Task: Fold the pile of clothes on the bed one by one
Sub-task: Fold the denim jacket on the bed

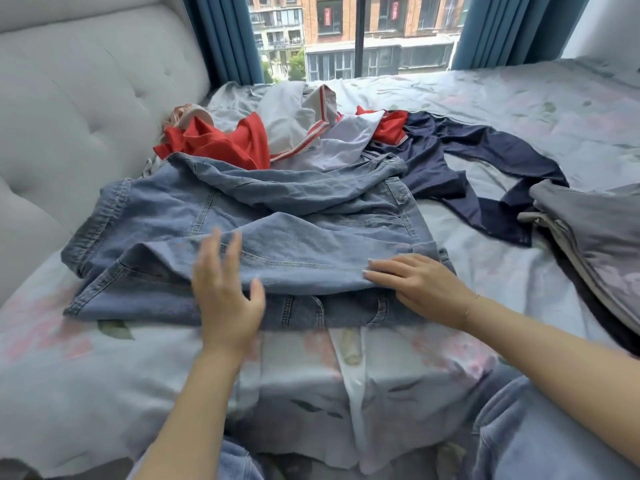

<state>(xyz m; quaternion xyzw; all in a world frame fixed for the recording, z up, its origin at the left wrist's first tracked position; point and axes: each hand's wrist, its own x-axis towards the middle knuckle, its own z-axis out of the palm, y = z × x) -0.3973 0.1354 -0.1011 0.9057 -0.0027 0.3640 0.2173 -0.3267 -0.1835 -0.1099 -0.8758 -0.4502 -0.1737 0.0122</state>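
Observation:
A pair of light blue jeans (277, 237) lies partly folded on the bed's floral sheet (104, 358), legs doubled across the middle. My left hand (225, 296) lies flat and blurred on the jeans' near fold, fingers straight. My right hand (415, 282) presses flat on the fold's right end, fingers pointing left. Behind the jeans lies the pile: a red garment (221, 143), a white and grey top with red stripes (311, 133), and a navy garment (485, 168) spread to the right.
A grey tufted headboard (76, 116) runs along the left. A folded grey floral quilt (595, 237) sits at the right edge. Blue curtains (228, 39) frame a window at the back. My knees in denim show at the bottom.

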